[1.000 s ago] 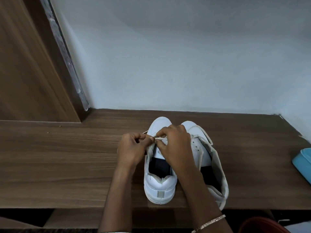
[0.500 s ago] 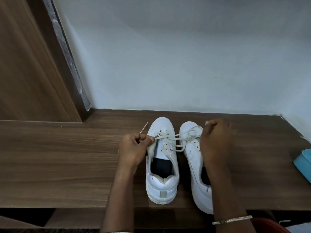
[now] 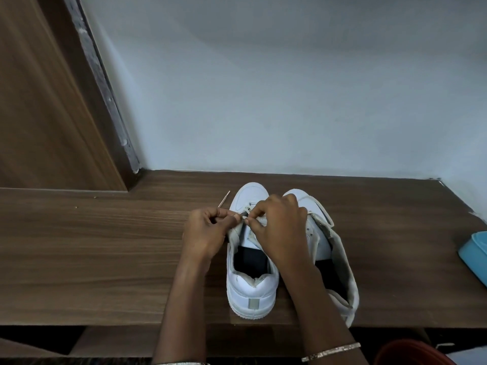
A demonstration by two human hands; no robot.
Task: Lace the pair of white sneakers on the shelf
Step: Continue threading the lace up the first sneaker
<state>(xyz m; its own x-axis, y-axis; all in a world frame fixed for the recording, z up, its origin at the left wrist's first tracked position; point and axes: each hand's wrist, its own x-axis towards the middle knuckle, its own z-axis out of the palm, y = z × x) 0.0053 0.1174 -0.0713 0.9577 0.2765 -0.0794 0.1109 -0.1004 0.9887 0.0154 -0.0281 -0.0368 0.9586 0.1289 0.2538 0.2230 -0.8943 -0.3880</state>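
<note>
On the shelf [image 3: 105,259], the left grip [image 3: 205,233] pinches the lace [image 3: 224,199], whose tip pokes out far-left. The right grip [image 3: 279,227] pinches the lace over the left sneaker [image 3: 251,291], beside the right sneaker [image 3: 340,259].

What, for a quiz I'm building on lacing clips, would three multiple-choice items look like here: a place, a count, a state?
1. Where does the light blue object lie?
A) at the right end of the wooden shelf
B) between the sneakers
C) inside a sneaker
2. How many white sneakers stand on the shelf?
A) one
B) two
C) three
3. What is the right hand doing?
A) lying flat
B) pinching the lace
C) gripping a heel
Answers: 1 A, it sits by the right frame edge; 2 B, a pair side by side; 3 B, its fingertips pinch the lace at the eyelets.
</note>
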